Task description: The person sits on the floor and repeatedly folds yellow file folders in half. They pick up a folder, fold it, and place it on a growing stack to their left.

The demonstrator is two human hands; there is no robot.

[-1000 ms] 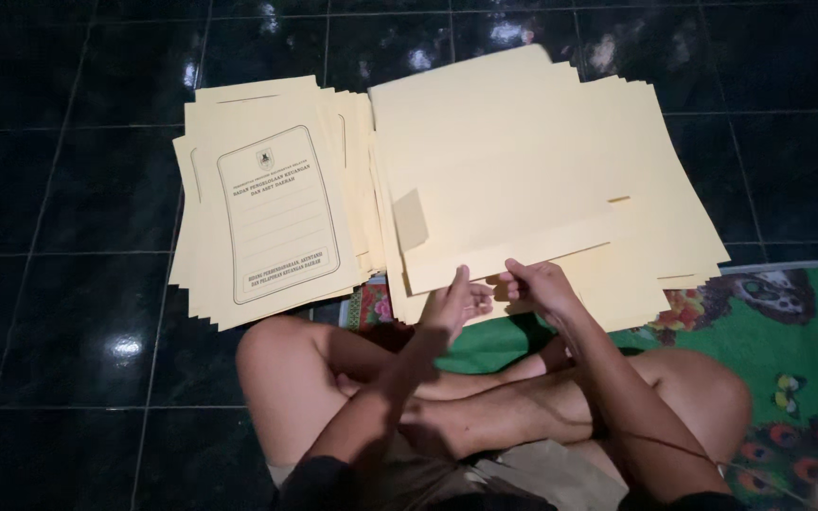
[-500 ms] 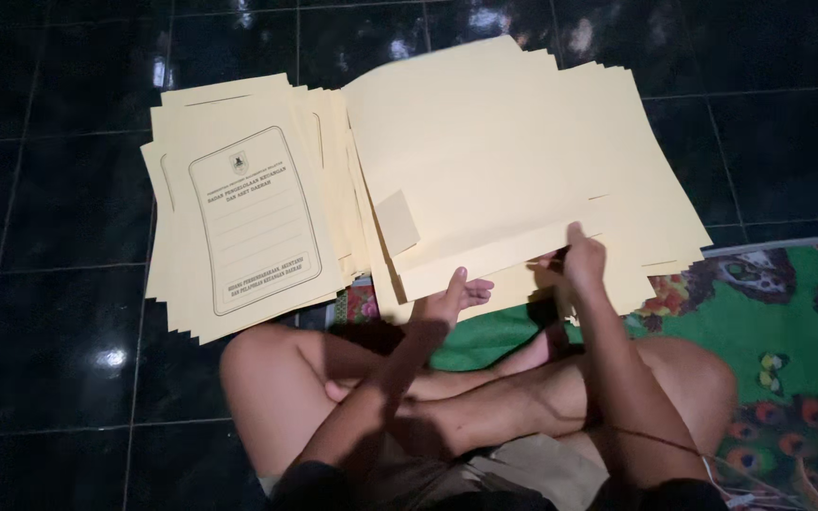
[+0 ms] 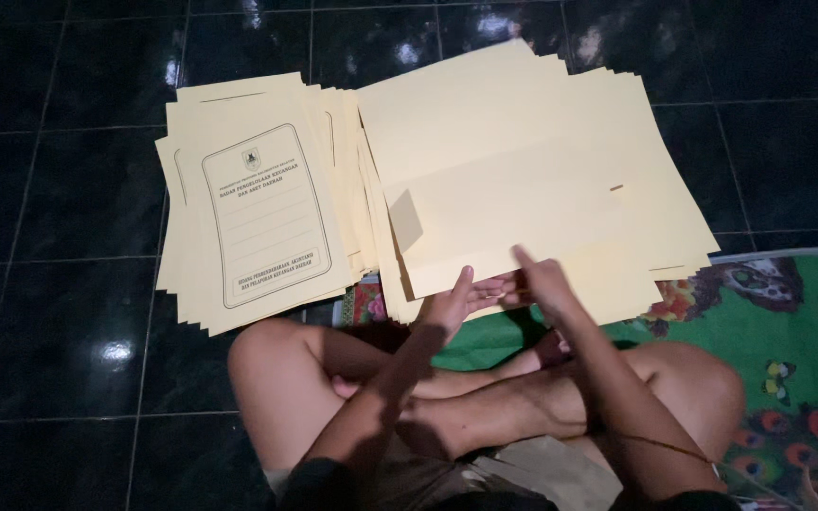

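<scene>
Your left hand (image 3: 454,305) sits at the near edge of the large pale-yellow card sheet (image 3: 513,180) that lies on top of the right-hand stack, thumb raised, fingers (image 3: 487,290) reaching under or along that edge. Whether they pinch the card I cannot tell. Your right hand (image 3: 543,282) is just beside it, at 3 o'clock of the left one, touching or nearly touching it, forefinger pointing up toward 11 o'clock over the same edge. It looks loose rather than clenched, and shows no clear hold on the sheet.

The sheet lies flat, unfolded, with a crease line running across its middle and a folded flap at its left end. Below it, more plain sheets fan out toward 3 and 5 o'clock.

At 9 o'clock of that stack lies a second pile of folded pale-yellow folders with a black printed frame and crest on the cover (image 3: 262,213), its right edge overlapping the plain stack.

Both piles rest on the glossy black tiled floor (image 3: 59,284). Your crossed bare legs (image 3: 485,397) are at 6 o'clock, and a green patterned mat (image 3: 788,341) spreads beneath you toward 4 o'clock, its edge tucked under the plain stack.
</scene>
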